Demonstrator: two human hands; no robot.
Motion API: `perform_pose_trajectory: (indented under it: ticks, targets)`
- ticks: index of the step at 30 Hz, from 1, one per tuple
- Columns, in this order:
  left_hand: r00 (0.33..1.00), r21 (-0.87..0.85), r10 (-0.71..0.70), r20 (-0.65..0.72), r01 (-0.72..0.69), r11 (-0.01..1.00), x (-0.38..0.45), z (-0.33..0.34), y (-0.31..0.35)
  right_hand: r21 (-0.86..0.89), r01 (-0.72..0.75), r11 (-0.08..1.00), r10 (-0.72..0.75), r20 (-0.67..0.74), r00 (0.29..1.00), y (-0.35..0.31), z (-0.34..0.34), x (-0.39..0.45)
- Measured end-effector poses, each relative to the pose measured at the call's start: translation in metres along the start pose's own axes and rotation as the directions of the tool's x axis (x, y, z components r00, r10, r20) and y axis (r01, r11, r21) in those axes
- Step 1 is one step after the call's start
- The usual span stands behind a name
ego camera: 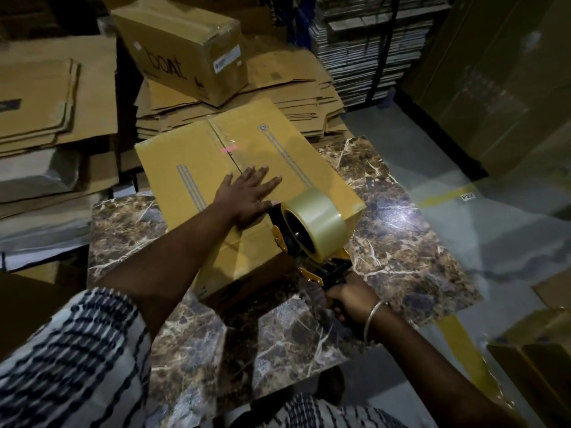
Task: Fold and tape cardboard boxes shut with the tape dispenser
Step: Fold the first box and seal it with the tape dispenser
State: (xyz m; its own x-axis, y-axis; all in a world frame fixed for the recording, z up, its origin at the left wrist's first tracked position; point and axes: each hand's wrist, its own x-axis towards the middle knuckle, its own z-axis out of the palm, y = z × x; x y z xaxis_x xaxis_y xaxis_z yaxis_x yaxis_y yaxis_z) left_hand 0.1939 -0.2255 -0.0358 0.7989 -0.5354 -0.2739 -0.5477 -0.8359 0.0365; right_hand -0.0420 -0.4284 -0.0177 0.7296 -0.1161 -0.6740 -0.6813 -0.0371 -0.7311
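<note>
A right hand [350,299] grips the handle of a tape dispenser [312,234] at the near edge of a closed box [197,162] on a marbled surface [401,242], the left hand [247,196] pressing flat, fingers spread, on its top seam, with flattened cardboard [55,97] stacked behind and a taped carton [182,44] beyond.

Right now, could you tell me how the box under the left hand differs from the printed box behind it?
The box on the marble table lies with its top flaps facing up, the left hand flat on them; the printed box sits tilted on flattened cartons, untouched. The nearer box shows grey stripes; the farther one carries dark lettering and a white label. The tape dispenser, held by the right hand, meets only the nearer box. Both are brown cardboard.
</note>
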Motion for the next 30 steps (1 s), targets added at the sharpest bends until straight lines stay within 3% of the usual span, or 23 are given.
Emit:
perform_pose_trajectory:
  ticks: [3,5,10,18,30]
  targets:
    - [0.988,0.024,0.132,-0.078,-0.13,0.991,-0.013,0.007,0.011,0.013,-0.023,1.0,0.023,-0.003,1.0,0.0,0.0,0.001]
    - [0.975,0.031,0.218,-0.05,-0.217,0.976,-0.023,0.015,0.017,0.018,-0.035,0.999,0.035,0.008,0.999,-0.001,0.0,0.0]
    - [0.988,0.016,0.153,0.033,-0.154,0.988,-0.017,0.014,0.014,0.04,-0.017,0.999,0.017,0.019,1.0,-0.007,0.001,0.002]
    - [0.998,0.019,0.061,0.029,-0.061,0.998,0.013,0.002,0.006,-0.029,0.092,0.995,-0.092,0.004,0.996,-0.04,-0.009,0.029]
    - [0.993,-0.052,0.115,-0.041,-0.117,0.992,0.017,0.011,-0.002,0.18,0.203,0.962,-0.206,-0.004,0.979,-0.001,-0.014,0.03]
